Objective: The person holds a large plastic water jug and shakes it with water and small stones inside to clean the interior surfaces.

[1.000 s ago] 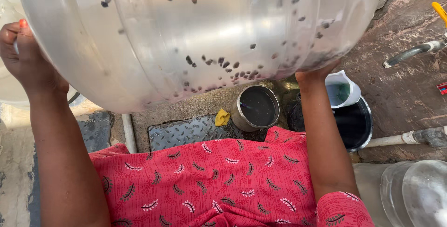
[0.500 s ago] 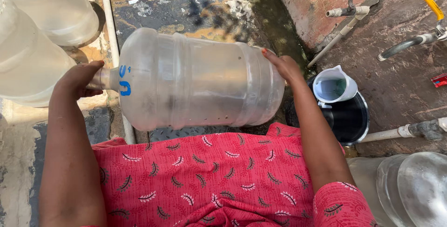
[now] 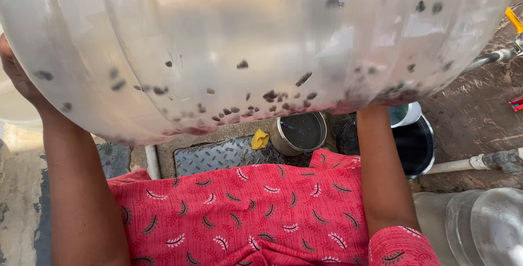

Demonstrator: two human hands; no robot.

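Below the raised jug, gripped apparently by both hands, sit a steel pot and black bucket.

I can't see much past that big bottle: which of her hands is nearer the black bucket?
The right hand, though mostly hidden under the bottle, sits just above and left of the black bucket. The left hand is at the bottle's far left edge, well away.

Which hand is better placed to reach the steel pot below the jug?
Probably right: the right forearm rises just beside the steel pot, while the left hand holds the jug at its far end.
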